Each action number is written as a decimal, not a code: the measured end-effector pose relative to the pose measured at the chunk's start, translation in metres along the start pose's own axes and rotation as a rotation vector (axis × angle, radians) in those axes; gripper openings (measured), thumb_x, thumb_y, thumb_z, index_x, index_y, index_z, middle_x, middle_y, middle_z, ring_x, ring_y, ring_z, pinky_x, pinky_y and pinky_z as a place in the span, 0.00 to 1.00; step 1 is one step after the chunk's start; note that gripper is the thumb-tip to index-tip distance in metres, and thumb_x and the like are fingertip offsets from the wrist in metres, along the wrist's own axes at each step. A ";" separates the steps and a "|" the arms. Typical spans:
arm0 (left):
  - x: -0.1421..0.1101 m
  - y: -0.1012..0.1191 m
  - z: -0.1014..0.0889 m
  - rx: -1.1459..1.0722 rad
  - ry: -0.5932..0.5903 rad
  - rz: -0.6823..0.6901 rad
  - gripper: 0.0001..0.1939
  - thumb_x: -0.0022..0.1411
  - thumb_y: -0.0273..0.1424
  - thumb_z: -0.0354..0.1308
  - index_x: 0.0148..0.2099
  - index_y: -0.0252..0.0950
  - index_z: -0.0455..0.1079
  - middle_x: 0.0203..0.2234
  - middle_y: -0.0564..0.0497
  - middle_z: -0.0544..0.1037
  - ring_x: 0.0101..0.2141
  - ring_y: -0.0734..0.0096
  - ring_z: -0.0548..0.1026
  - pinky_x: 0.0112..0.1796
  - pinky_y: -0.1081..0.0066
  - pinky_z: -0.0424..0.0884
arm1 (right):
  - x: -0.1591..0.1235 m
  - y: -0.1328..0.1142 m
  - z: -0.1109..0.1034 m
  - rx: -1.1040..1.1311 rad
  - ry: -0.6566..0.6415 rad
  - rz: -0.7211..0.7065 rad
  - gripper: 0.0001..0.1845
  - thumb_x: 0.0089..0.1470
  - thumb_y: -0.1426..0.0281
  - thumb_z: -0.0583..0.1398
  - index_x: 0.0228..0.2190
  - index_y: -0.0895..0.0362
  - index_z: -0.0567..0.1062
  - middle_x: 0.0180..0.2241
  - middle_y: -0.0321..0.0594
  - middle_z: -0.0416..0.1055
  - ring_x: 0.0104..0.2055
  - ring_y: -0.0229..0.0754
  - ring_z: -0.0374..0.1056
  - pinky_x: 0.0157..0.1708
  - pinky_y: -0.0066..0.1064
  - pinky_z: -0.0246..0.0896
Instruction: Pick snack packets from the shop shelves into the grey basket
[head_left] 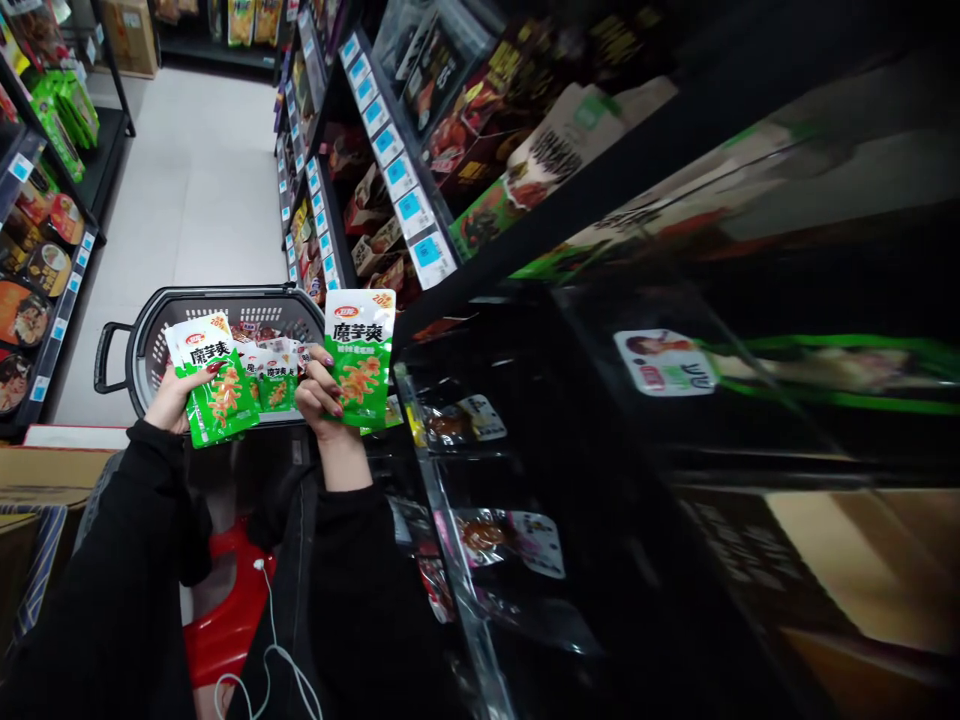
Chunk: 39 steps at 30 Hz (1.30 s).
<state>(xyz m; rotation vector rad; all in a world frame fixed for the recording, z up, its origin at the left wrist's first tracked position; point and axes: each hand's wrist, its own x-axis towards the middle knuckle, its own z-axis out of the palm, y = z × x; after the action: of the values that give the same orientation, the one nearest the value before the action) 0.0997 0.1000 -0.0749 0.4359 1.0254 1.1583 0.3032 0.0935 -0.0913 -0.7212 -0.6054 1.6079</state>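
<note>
My left hand (171, 400) is closed on a white-and-green snack packet (217, 395), its thumb across the front; what look like more packet edges show behind it. In my right hand (321, 390) is a matching snack packet (364, 360), held upright by its left edge with the front facing me. Both packets are over the near side of a dark grey shopping basket (154, 300). Several small packets (277, 375) of the same green and white kind lie inside, partly hidden by my hands.
Tall black shelves with blue-and-white price tags (400, 175) rise on the right, close to my right arm. Clear divided bins hold a few wrapped snacks (465, 420). Below my arms are a red stool (221, 620) and a white earphone cord (274, 635). Boxes (56, 475) stand at left.
</note>
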 end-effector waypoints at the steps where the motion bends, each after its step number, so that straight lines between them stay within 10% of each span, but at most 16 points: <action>1: 0.000 0.000 -0.001 -0.001 -0.002 0.002 0.28 0.38 0.21 0.67 0.46 0.29 0.68 0.37 0.41 0.78 0.42 0.50 0.76 0.47 0.55 0.72 | 0.003 0.000 -0.003 -0.082 0.013 -0.021 0.15 0.55 0.57 0.52 0.27 0.54 0.56 0.16 0.23 0.42 0.12 0.28 0.30 0.16 0.25 0.35; 7: 0.003 0.001 -0.007 0.001 -0.016 0.042 0.25 0.39 0.23 0.68 0.44 0.29 0.70 0.36 0.41 0.79 0.41 0.50 0.76 0.47 0.56 0.72 | 0.015 -0.002 -0.031 -0.973 0.441 -0.325 0.15 0.51 0.56 0.53 0.26 0.55 0.61 0.20 0.32 0.57 0.22 0.35 0.54 0.26 0.27 0.48; 14: 0.004 0.001 -0.010 -0.002 -0.019 0.036 0.23 0.40 0.25 0.68 0.42 0.30 0.71 0.35 0.41 0.79 0.41 0.51 0.76 0.46 0.57 0.72 | 0.030 0.007 -0.043 -1.371 0.515 -0.125 0.09 0.55 0.67 0.50 0.36 0.57 0.66 0.35 0.45 0.69 0.37 0.46 0.65 0.38 0.34 0.54; 17: 0.004 0.002 -0.008 -0.008 0.008 0.040 0.24 0.38 0.24 0.69 0.42 0.29 0.71 0.35 0.42 0.79 0.40 0.52 0.76 0.46 0.57 0.72 | 0.036 0.011 -0.045 -1.356 0.524 -0.060 0.11 0.52 0.71 0.52 0.37 0.60 0.68 0.39 0.50 0.70 0.42 0.47 0.65 0.44 0.38 0.55; 26: 0.004 -0.013 0.011 0.075 0.048 0.064 0.31 0.26 0.23 0.72 0.39 0.28 0.71 0.32 0.43 0.79 0.39 0.51 0.76 0.46 0.57 0.71 | 0.021 0.043 0.013 -0.835 -0.026 -0.068 0.20 0.42 0.55 0.62 0.31 0.57 0.68 0.28 0.36 0.68 0.30 0.38 0.64 0.30 0.29 0.61; 39: 0.005 -0.007 0.003 0.052 0.036 -0.010 0.26 0.34 0.22 0.69 0.41 0.28 0.69 0.33 0.42 0.79 0.37 0.54 0.77 0.44 0.57 0.72 | 0.025 0.041 0.013 -0.654 0.203 -0.198 0.14 0.43 0.60 0.62 0.26 0.58 0.68 0.26 0.35 0.66 0.28 0.36 0.61 0.31 0.27 0.56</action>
<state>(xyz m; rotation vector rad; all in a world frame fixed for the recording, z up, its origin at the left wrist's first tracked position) 0.1066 0.1019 -0.0809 0.4518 1.0896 1.1364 0.2642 0.1118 -0.1159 -1.2428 -1.0326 1.1279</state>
